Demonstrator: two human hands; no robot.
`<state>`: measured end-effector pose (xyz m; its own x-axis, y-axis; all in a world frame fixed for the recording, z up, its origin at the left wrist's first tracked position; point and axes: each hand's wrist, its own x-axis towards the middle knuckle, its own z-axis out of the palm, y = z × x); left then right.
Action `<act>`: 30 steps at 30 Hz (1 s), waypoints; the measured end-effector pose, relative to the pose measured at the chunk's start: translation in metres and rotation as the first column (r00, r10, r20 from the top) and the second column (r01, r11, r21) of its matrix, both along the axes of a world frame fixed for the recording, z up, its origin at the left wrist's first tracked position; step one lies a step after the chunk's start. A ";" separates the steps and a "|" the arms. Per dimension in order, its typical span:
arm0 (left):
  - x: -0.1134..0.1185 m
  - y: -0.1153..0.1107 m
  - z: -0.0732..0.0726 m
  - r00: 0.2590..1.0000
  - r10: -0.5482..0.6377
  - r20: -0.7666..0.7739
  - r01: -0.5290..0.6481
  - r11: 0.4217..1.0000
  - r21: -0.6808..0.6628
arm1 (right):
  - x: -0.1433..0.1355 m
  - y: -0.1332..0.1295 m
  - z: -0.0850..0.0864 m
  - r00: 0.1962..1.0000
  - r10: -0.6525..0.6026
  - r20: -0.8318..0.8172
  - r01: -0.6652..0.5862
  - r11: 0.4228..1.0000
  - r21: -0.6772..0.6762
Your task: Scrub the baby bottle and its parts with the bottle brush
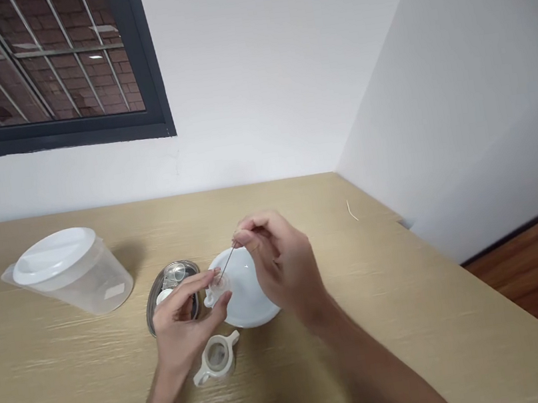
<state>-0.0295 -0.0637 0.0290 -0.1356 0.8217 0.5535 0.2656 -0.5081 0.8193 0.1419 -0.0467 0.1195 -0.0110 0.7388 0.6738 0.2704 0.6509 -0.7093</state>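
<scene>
My left hand [187, 311] grips a small clear cup [220, 286] between thumb and fingers, over the left part of a white bowl [250, 298]. Pinched in my right hand [280, 260] is a thin dark stick [228, 260], slanting down to the left with its lower end at the cup. Whether the stick's tip touches the cup's inside cannot be made out. A small white piece [209, 299] shows beside the cup at its left. Below the bowl lies a white two-handled tea strainer [217, 357] with a mesh centre.
Behind my left hand, an oval metal tray [149, 300] holds a clear small cup [175, 273] and a white one [164, 296]. A translucent lidded pitcher [84, 283] stands at the left. A thin pale strip [352, 210] lies on the wooden table [390, 304] near its right edge.
</scene>
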 end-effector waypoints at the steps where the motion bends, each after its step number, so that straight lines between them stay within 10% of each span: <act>1: -0.002 -0.001 0.002 1.000 -0.003 -0.010 0.003 1.000 0.011 | 0.001 -0.001 0.004 1.000 0.004 -0.030 -0.003 1.000 0.003; 10: -0.051 0.001 -0.008 0.988 0.144 -0.053 -0.151 0.974 -0.169 | 0.051 0.001 0.037 0.917 -0.136 -0.376 0.227 0.951 0.209; 16: -0.079 0.009 0.000 0.924 0.380 0.043 -0.331 0.851 -0.408 | 0.085 0.004 0.003 0.871 -0.249 -0.423 0.291 0.956 0.037; 30: -0.077 0.070 -0.052 0.876 0.214 -0.433 -0.408 0.808 -0.426 | 0.111 -0.009 -0.038 0.822 -0.399 -0.406 0.377 0.916 -0.136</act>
